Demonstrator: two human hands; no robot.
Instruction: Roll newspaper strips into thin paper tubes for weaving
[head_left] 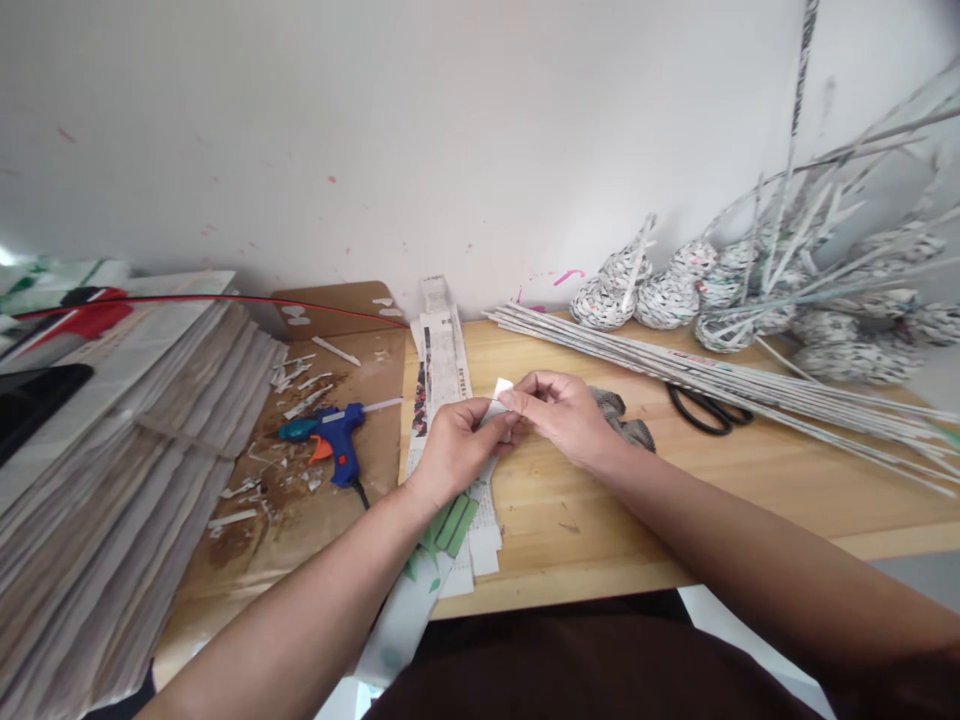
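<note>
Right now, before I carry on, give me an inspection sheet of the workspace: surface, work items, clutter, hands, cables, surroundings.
Surface: pale wooden table; stained brown sheet at left.
Work items: green-printed paper strip in the hands; newspaper strips beneath.
Clutter: paper scraps near the blue glue gun; gray knit item partly behind the right hand; black handles, probably scissors, beside paper rods.
Hands: left hand pinches the strip; right fingers grip its upper end.
Cables: black cord from the glue gun; red-and-black line, possibly a wire.
Surroundings: pink-marked wall; woven paper shapes back right; paper stack at left.
</note>
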